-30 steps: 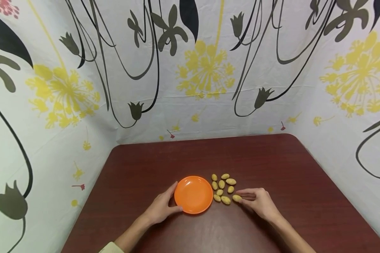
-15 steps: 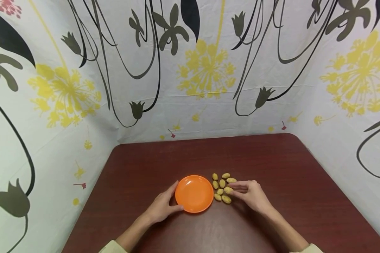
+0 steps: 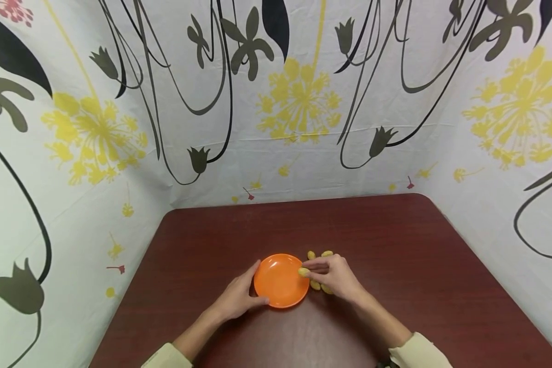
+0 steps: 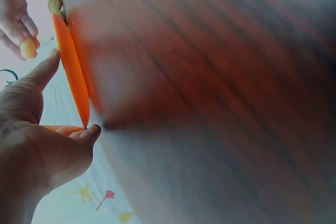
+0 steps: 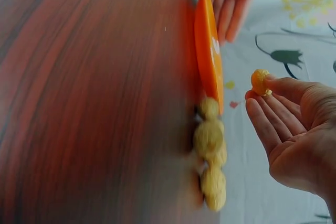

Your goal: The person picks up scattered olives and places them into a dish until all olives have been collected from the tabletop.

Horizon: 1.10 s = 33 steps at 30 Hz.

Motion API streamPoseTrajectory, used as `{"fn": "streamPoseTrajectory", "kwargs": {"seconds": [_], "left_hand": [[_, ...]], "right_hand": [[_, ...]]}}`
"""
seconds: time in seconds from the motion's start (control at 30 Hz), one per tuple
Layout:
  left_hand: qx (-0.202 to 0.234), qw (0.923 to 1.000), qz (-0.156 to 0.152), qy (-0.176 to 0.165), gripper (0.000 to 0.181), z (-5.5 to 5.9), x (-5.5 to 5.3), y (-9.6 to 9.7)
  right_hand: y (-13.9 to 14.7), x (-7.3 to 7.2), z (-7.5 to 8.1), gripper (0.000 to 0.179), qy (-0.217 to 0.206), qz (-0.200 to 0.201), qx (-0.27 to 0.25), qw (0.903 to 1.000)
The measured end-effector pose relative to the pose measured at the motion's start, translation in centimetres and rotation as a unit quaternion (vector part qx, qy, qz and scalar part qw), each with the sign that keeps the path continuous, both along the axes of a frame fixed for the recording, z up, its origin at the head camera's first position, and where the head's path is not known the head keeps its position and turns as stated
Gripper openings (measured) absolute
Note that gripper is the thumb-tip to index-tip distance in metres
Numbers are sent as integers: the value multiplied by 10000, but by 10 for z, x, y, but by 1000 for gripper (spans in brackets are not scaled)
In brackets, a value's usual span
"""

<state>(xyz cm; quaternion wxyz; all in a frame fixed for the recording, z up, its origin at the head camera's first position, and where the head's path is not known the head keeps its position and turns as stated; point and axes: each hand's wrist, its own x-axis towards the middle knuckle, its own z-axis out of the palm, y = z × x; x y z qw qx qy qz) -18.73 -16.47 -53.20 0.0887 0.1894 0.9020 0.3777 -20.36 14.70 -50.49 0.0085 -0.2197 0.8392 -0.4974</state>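
Note:
My left hand (image 3: 234,299) holds the left rim of a shallow orange plate (image 3: 281,283) between thumb and fingers; its surface carries nothing. Over the plate's right rim, my right hand (image 3: 340,276) pinches a small yellow oval piece (image 3: 304,272) in its fingertips. The right wrist view shows this held piece (image 5: 259,81) as lumpy and raised above the plate's level. Several similar yellow-green pieces (image 3: 315,285) lie on the table just right of the plate, partly hidden beneath the right hand. Their exact kind is unclear.
The dark red-brown wooden table (image 3: 221,235) has rounded far corners. White cloth walls (image 3: 239,168) with flower prints stand behind it and on both sides. Pale sleeves (image 3: 418,352) cover the forearms at the bottom of the head view.
My right hand has taken a yellow piece from the right side of the group, lifted it and carried it left to the plate's rim. The left hand and plate stay almost still.

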Motion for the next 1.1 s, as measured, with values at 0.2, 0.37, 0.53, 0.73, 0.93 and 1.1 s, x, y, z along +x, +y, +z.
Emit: {"fn": "streamPoseTrajectory", "kwargs": {"seconds": [0.2, 0.37, 0.53, 0.73, 0.93, 1.1], "left_hand": [[-50, 10000, -21, -16, 112, -1, -1, 1], [-146, 9997, -100, 153, 116, -3, -1, 1], [-130, 9995, -128, 247, 117, -4, -1, 2], [-193, 9991, -157, 341, 117, -2, 0, 4], [-191, 9987, -179, 428, 116, 0, 0, 5], [-224, 9990, -160, 353, 117, -3, 1, 5]], "right_hand": [[-25, -3, -4, 25, -17, 319, 43, 9995], [-43, -6, -14, 22, 112, 499, 165, 9986], [-58, -5, -25, 20, 102, 755, 89, 9970], [-68, -2, -31, 18, -26, 857, 136, 9962], [-74, -1, -33, 17, 18, 945, 140, 9954], [-76, 3, -34, 17, 38, 965, 219, 9951]]}}
